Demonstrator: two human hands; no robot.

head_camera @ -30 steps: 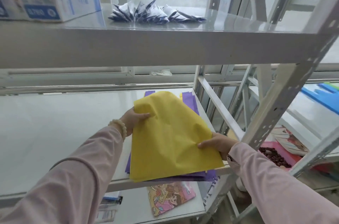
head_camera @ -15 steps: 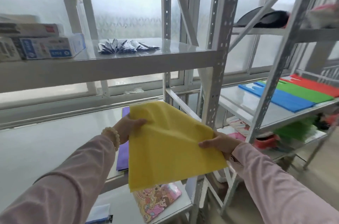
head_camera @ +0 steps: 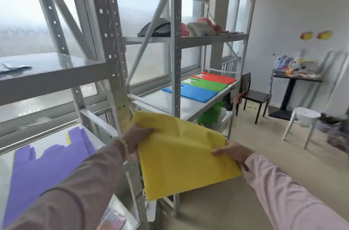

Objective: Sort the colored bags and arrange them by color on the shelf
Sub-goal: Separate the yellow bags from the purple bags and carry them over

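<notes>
I have the yellow bag (head_camera: 185, 156) in the lower centre of the frame, held flat in the air in front of the grey shelf upright (head_camera: 111, 45), resting on nothing. My left hand (head_camera: 137, 138) pinches its upper left edge, thumb on top and fingers beneath, and my right hand (head_camera: 233, 151) is closed on the right edge the same way; I judge the two-sided hold is there to keep the thin sheet spread, so it can be laid down flat without creasing. At the lower left a purple bag (head_camera: 43, 169) lies flat on the near shelf (head_camera: 56, 135), with a sliver of yellow showing at its far edge; I cannot tell how many bags are stacked there. Toward the centre right, the neighbouring shelf (head_camera: 162, 101) carries three coloured patches side by side, touching or slightly overlapping: a blue bag (head_camera: 194, 93) nearest, then a green bag (head_camera: 209, 84), then a red bag (head_camera: 219, 78) at the far end. Each colour may be one bag or a pile; I cannot tell. That row reads as the sorted arrangement, and the bare stretch of shelf before the blue looks to me the likely spot for the yellow. So I count five colours in view: one in hand, one at left, three in the row. Farther right stand a dark chair (head_camera: 255, 95), a white stool (head_camera: 304, 116) and a cluttered small table (head_camera: 296, 78).
</notes>
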